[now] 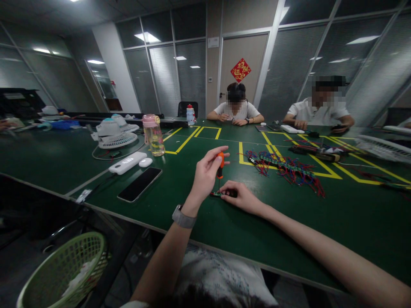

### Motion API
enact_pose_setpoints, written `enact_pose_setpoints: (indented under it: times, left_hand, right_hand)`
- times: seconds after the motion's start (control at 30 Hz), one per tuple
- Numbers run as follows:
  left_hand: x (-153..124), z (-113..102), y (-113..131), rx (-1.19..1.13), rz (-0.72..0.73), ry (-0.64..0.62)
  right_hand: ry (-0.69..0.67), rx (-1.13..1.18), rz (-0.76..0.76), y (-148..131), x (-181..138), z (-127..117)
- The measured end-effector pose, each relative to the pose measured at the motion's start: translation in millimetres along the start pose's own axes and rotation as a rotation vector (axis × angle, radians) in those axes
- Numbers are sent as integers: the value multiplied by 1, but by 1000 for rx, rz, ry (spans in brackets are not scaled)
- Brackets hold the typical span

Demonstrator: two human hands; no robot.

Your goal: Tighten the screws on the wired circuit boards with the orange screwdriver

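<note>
An orange and black screwdriver (220,164) stands upright in my left hand (207,171), gripped at its handle with some fingers stretched out. Its thin shaft points down to a small green circuit board (217,194) lying on the table. My right hand (240,196) rests on the table beside the tip, thumb and forefinger pinching the board's right edge. Dark shadow hides what lies under its curled fingers. To the right spreads a row of green boards (282,164) with red and blue wires.
On the green table (180,184) to my left are a phone (140,184), a white power strip (127,163), a pink-lidded bottle (153,134) and a white fan (117,132). Two people sit across. A green basket (64,269) stands below the table edge.
</note>
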State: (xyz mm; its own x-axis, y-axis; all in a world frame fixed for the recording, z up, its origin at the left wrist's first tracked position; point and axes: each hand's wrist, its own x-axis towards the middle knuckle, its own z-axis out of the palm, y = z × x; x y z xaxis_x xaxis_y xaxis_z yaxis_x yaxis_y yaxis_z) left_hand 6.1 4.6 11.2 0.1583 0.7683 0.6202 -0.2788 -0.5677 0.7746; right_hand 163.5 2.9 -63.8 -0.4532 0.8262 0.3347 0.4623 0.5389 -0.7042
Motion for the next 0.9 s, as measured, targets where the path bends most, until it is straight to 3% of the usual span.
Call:
enact_pose_setpoints:
  times: [0.2,0.4,0.57,0.77,0.9]
  left_hand:
    - [0,-3,0,172,71,101]
    - [-1,-2,-1,-22,11,-6]
    - [0,-2,-1,182,85,81]
    - [-1,-2,-1,-29,-2,-26]
    - [-1,-3,-1,126,65,71]
  right_hand:
    - [14,-1,-17,0,-1,1]
    - [12,-9,-4,-2,-1,1]
    - [11,-14,-13,-2,0,0]
    - [10,-11,-9,-2,-1,0]
    - [11,-13,-8,-2,-1,1]
